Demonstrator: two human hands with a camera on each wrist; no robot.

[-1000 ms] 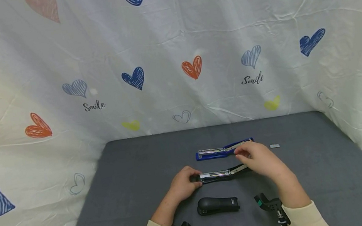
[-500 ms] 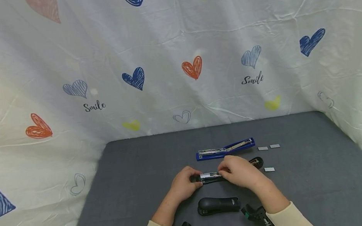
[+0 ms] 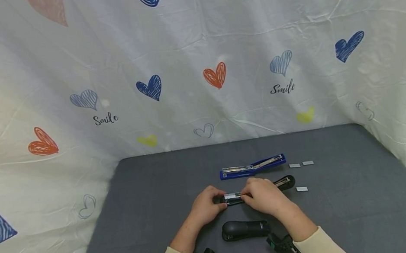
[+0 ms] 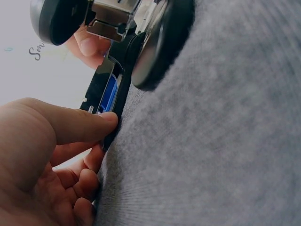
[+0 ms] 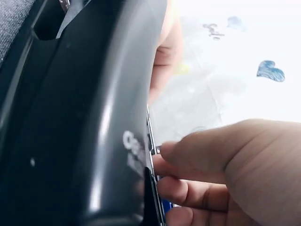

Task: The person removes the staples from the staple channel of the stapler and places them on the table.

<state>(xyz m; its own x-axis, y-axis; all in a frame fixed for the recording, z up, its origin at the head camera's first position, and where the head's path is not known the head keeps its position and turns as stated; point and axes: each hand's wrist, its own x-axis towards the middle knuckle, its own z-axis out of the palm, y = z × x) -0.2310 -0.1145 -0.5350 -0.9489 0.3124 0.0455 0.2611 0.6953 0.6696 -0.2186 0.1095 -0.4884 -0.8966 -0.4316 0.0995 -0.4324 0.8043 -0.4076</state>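
Note:
A black stapler [image 3: 285, 182] lies opened out on the grey table, its metal staple channel facing up. My left hand [image 3: 205, 206] grips its left end, thumb [image 4: 106, 123] on the near side and fingers beyond. My right hand [image 3: 262, 196] pinches at the middle of the channel, its thumb and fingers close together along the metal edge. Whether a small part sits between those fingertips I cannot tell. Nearer to me lies a second black stapler [image 3: 243, 229], closed, which fills much of the right wrist view.
Behind the hands lies an opened blue stapler [image 3: 237, 173]. Two small silver staple strips [image 3: 294, 165] sit to its right, and another staple strip [image 3: 302, 189] lies right of the opened black stapler. A white curtain printed with hearts [image 3: 215, 76] hangs behind the table.
My right hand has come left and down from the black stapler's raised right part to its channel, uncovering two staple strips. Lately it slid slightly further left. My left hand stays in place.

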